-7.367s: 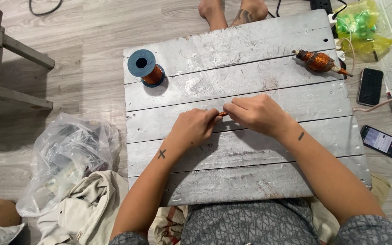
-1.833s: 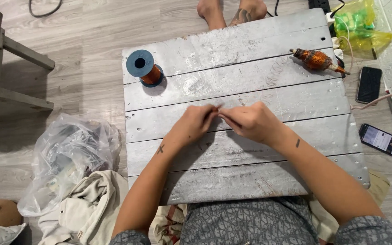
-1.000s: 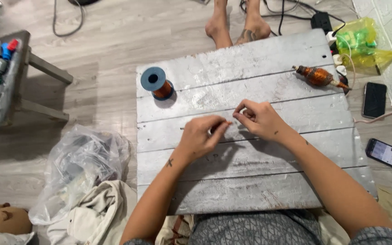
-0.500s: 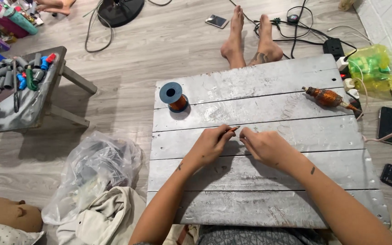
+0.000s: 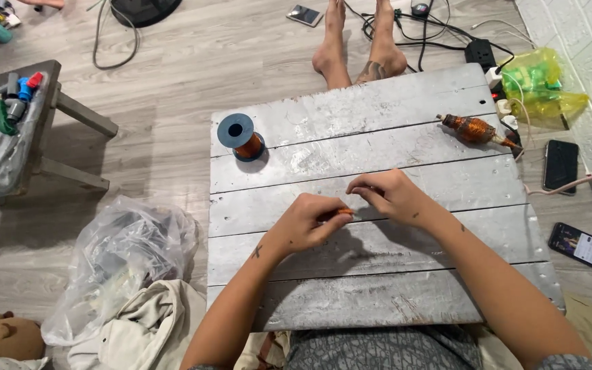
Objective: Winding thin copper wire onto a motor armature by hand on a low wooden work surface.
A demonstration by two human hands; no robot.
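At frame centre, the left hand (image 5: 307,223) and right hand (image 5: 390,196) pinch a thin copper wire (image 5: 346,212) above the grey plank board (image 5: 378,288); the blue copper-wire spool (image 5: 241,137) stands upper left, mostly full.

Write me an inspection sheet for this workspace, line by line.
Surface: grey plank board, worn, bare in front.
Job's things: small orange piece pinched at the left hand; too small to identify.
Clutter: copper wire spool upright, wound coil lying at far right.
Hands: right hand close beside the left, fingertips nearly meeting.
Cables: power strip with leads on floor.
Surroundings: plastic bag, two phones, stool with tools, another person's feet.
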